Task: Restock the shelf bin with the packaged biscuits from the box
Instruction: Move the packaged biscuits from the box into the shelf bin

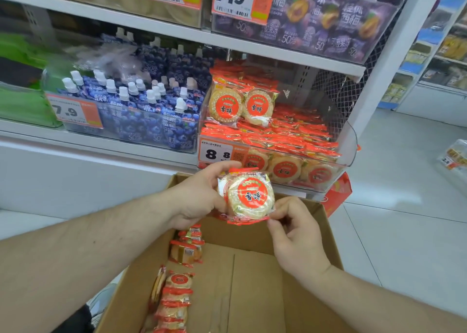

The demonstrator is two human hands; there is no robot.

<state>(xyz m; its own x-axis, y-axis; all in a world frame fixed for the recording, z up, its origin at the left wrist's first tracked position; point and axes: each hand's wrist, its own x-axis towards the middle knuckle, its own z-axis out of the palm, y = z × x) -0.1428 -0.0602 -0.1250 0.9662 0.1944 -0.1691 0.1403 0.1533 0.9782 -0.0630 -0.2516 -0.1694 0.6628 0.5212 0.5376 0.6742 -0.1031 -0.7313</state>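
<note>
- The cardboard box [252, 282] is nearest, open at the top, its brown floor mostly bare on the right side.
- Along the box's left wall runs a line of remaining biscuit packs [177, 299] — round pale biscuits in clear wrap with crimped red ends, some on edge, some showing a red round label.
- Above the box's far end, both bare forearms reach in and meet at one held biscuit pack [249, 196].
- The left hand [199, 196] grips this pack from its left side, thumb over the top edge and fingers behind.
- The right hand [294, 229] pinches the pack's lower right corner between thumb and forefinger, the other fingers curled.
- The held pack faces the camera: a bumpy golden biscuit under shiny film, a red disc with white characters in the middle, red crimped seams above and below.
- Just beyond the box stands the clear shelf bin [348, 140], partly filled with the same packs — flat layers low down, two upright at the back left.
- On the bin's front left is a price tag [217, 153] reading 8.8.
- Left of the bin, blue spouted pouches [141, 105] with white caps fill a neighbouring bin.
</note>
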